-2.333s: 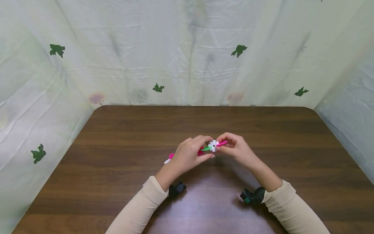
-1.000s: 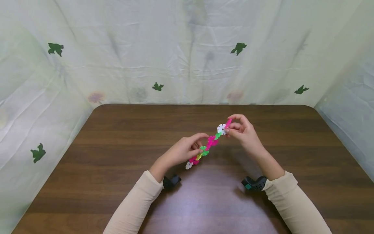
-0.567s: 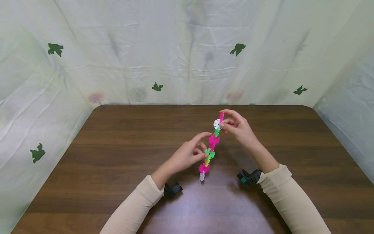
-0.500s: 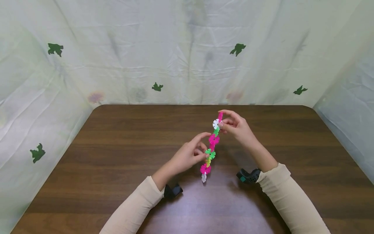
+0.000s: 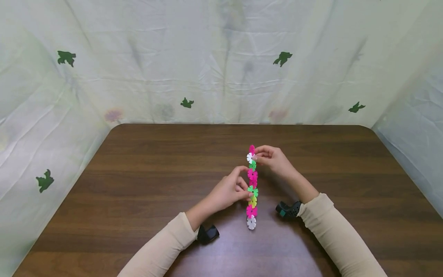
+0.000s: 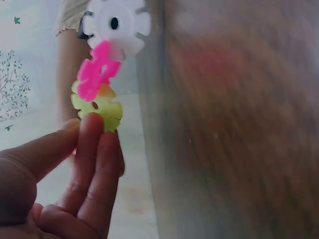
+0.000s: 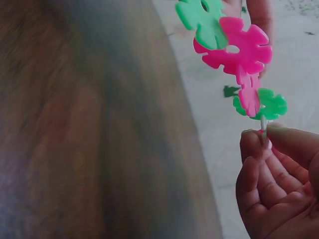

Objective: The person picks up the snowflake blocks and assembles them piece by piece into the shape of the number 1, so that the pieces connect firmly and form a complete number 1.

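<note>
A chain of interlocking plastic flower discs, in pink, white, green and yellow, runs nearly straight from far to near in the head view. My left hand pinches it from the left at the green disc below its middle. At the far end my right hand pinches it by the white disc. A second white disc ends the chain at the near side. In the left wrist view, yellow, pink and white discs rise beyond the fingers. Pink and green discs show above the right fingers in the right wrist view.
The brown wooden table lies under both hands. White cloth with green leaf-like patches hangs behind it and at the sides. A black wrist camera sits on the left wrist, another camera on the right.
The chain has swung from slanting, largely behind the left hand, to nearly straight away from me. Lately the right hand has come nearer and leftward, and the left hand slightly nearer.
</note>
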Demonstrator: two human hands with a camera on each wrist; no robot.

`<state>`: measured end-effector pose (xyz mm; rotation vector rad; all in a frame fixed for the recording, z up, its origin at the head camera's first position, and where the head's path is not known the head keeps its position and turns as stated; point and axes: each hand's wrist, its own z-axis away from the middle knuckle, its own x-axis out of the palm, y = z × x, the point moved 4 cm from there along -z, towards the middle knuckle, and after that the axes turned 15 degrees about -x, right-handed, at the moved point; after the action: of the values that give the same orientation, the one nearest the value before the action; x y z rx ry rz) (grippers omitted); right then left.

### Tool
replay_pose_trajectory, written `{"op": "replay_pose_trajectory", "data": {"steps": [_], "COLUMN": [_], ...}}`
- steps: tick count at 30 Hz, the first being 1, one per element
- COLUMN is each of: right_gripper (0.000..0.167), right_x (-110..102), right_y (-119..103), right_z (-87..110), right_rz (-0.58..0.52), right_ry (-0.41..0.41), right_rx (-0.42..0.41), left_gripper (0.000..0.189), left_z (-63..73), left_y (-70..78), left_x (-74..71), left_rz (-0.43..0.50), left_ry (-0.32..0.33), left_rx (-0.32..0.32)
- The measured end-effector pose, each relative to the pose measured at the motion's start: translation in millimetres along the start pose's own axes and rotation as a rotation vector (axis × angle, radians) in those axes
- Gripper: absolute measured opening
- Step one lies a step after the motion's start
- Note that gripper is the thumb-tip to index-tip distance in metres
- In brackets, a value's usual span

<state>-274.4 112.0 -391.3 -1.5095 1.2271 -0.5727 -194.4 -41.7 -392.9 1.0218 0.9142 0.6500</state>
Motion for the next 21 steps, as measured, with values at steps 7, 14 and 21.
{"op": "replay_pose_trajectory", "data": {"steps": [7, 14, 21], "right_gripper": [0.022, 0.020, 0.018], "right_x": [3.8, 7.1, 7.6], "right_y": [15.4, 23.9, 27.5], "right_z": [3.1, 4.7, 4.0], "right_rz": [0.078, 0.118, 0.148], "right_ry": [-0.056, -0.119, -0.146], "right_rx": [0.046, 0.097, 0.143], "left_gripper": [0.061, 0.056, 0.057], "left_z": [-4.3, -7.1, -8.5], "left_y": [-4.9, -6.3, -6.9], "left_x": [3.3, 6.7, 7.9], "left_rz": [-0.112, -0.143, -0.224], "left_ry": [0.020, -0.006, -0.001], "left_rx": [-0.073, -0.104, -0.137]}}
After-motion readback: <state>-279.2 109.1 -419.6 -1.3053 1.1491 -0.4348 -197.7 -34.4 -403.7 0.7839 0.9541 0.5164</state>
